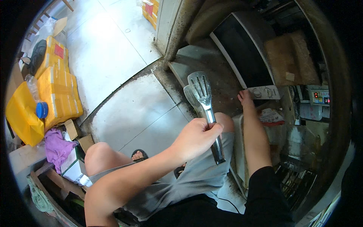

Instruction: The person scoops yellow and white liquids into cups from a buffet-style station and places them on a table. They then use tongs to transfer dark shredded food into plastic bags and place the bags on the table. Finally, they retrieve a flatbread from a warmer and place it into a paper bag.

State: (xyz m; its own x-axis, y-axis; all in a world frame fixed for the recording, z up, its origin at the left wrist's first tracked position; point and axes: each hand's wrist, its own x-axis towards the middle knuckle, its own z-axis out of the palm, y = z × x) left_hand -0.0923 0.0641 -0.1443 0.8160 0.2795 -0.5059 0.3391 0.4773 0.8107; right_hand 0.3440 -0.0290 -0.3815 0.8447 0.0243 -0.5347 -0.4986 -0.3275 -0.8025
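Above the knees, the left hand (196,137) is clamped round steel tongs (203,109) mid-shaft — stiff, light, likely slick. Right hand (245,99) rests, fingers spread, by the oven (245,53) knobs — holding nothing.

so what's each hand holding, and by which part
The left hand grips metal tongs around the handle, slotted heads pointing away. The right hand holds nothing; it rests by the oven's control knobs.

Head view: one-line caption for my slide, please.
Crouching person's left hand grips metal slotted tongs while right hand reaches to the knob panel of a dark oven.
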